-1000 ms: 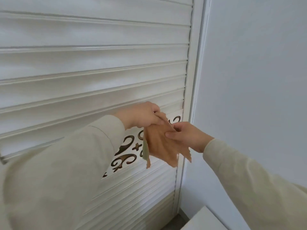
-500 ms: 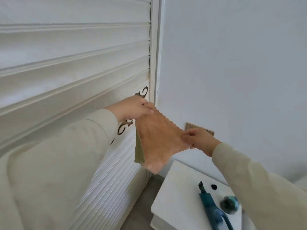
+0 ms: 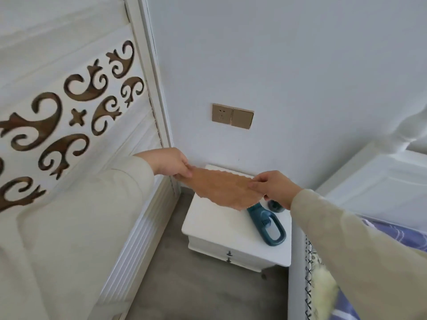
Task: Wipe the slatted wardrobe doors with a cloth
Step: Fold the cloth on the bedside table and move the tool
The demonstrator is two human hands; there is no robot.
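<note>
One cloth [image 3: 221, 189] between two hands

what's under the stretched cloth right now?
The cloth, held between left hand and right hand, hangs above the white nightstand. It covers the front end of the teal handheld tool; anything else beneath it is hidden.

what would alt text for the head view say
Two hands stretch an orange-brown cloth between them, left hand and right hand each pinching an edge, above a white nightstand holding a teal handheld tool. A white slatted wardrobe door with scroll cutouts stands at left.
</note>
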